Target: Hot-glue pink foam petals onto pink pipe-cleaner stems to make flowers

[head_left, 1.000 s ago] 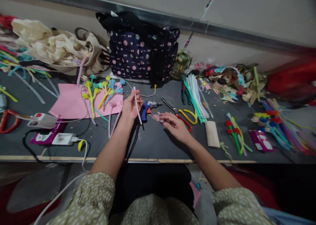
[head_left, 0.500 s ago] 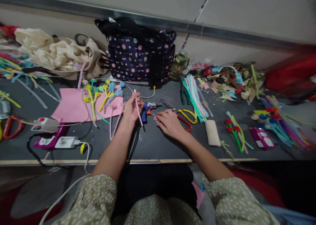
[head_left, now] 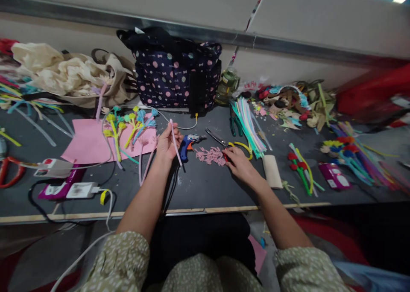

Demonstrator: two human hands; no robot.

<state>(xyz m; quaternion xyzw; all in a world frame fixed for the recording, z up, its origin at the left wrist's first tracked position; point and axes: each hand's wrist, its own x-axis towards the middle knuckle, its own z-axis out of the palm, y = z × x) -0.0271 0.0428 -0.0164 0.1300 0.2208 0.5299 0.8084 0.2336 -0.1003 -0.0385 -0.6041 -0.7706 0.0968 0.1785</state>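
- A red-handled tool (head_left: 11, 172) lies at the far left of the tabletop (head_left: 221, 194), close to nine o'clock from the left hand.
- A purple power strip (head_left: 53, 192) sits between eight and nine o'clock from that hand, well apart.
- A pink sheet (head_left: 83, 140) lies at nine o'clock from it, with yellow and blue fuzzy flowers (head_left: 115, 132) on its right part.
- The person's left hand (head_left: 168, 146) has its grip closed on a pale pink stem (head_left: 174, 141), which leans from eleven o'clock down to five.
- A blue glue gun (head_left: 185, 150) lies at three o'clock, just beside this hand.
- Pink scraps (head_left: 210, 156) form a loose pile on the tabletop between the two hands.
- Scissors (head_left: 216, 137) lie with their blades at one o'clock from the pile.
- The right hand (head_left: 239, 164) is at the pile's three o'clock edge, fingers bent over the scissors' red handle; its grip looks narrow, but one cannot tell whether it holds anything.
- A fuzzy-stem bundle (head_left: 248, 123) lies just past twelve o'clock from the right hand.
- A beige block (head_left: 272, 171) lies at three o'clock, near it.
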